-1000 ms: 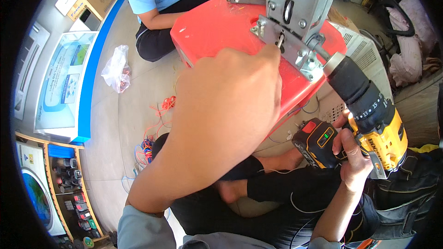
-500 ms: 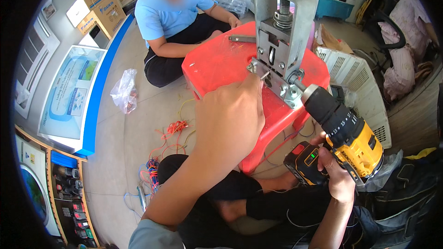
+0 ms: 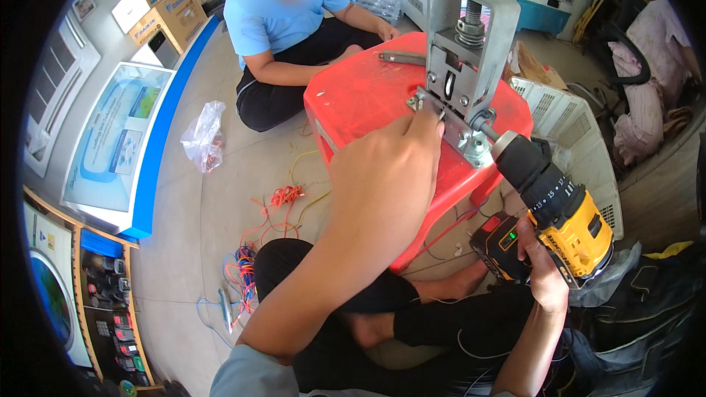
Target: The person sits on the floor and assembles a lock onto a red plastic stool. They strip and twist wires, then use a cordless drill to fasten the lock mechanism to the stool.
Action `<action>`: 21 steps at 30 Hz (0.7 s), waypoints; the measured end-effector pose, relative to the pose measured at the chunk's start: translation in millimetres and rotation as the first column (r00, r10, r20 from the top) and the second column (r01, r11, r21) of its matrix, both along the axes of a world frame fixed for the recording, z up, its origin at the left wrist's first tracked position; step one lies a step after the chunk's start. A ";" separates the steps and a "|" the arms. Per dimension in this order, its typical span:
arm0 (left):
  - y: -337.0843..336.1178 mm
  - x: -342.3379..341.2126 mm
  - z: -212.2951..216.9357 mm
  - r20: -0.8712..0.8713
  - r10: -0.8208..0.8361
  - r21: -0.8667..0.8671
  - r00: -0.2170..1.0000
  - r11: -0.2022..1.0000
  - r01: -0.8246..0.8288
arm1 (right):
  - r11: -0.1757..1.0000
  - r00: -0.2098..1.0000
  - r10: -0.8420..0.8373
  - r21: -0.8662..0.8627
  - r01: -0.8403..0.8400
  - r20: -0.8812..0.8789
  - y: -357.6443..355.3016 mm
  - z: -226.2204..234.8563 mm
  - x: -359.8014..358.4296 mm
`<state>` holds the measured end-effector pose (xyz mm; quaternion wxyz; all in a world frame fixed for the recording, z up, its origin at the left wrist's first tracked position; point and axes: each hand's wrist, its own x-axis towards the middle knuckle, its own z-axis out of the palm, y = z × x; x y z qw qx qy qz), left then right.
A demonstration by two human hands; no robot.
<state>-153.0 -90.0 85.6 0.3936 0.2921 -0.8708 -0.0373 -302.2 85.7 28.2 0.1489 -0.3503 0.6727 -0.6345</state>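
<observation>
Pulling back over the last second, the view now takes in more floor and the whole red plastic stool (image 3: 360, 103), while both hands have kept their places on the work, so the job at the stool looks to be in mid-course rather than finished. Far left of the stool lies one clear plastic bag (image 3: 204, 134), and nearer it a tangle of coloured wires (image 3: 250, 265). One other person (image 3: 283, 37) sits cross-legged behind the stool. On its top stands one grey metal machine (image 3: 463, 66); the left hand (image 3: 386, 176) reaches to the machine's lower left corner, fingertips pinched there, though what they hold is hidden. To the machine's right, one yellow-and-black cordless drill (image 3: 562, 209) is coupled to its shaft, and the right hand (image 3: 546, 276) is wrapped closed around the drill's grip.
</observation>
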 end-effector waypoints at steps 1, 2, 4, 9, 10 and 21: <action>1.0 7.3 1.7 0.038 0.019 0.014 0.999 1.000 -0.019 | 1.000 1.000 0.007 -0.012 -0.008 -0.013 0.4 0.3 -0.8; 2.0 17.2 3.1 0.062 0.029 0.001 0.998 1.000 -0.029 | 1.000 0.999 0.000 -0.008 0.000 -0.037 1.2 0.8 -1.5; 3.0 34.6 5.4 0.090 0.018 0.035 0.996 0.999 -0.021 | 0.998 0.998 0.055 0.001 -0.055 0.009 2.7 1.7 -2.1; 10.8 61.9 0.6 0.012 -0.037 0.325 0.999 0.945 0.031 | 0.998 0.999 0.044 0.052 -0.044 0.004 3.5 1.1 -0.3; 12.8 65.4 -1.1 -0.017 -0.027 0.404 0.999 0.914 0.031 | 0.999 0.998 0.049 0.009 -0.049 0.047 2.9 0.4 0.2; 38.1 83.5 -38.3 -0.257 0.015 0.632 0.966 0.759 0.157 | 0.997 0.997 0.070 -0.023 -0.070 -0.012 3.1 -1.4 -5.2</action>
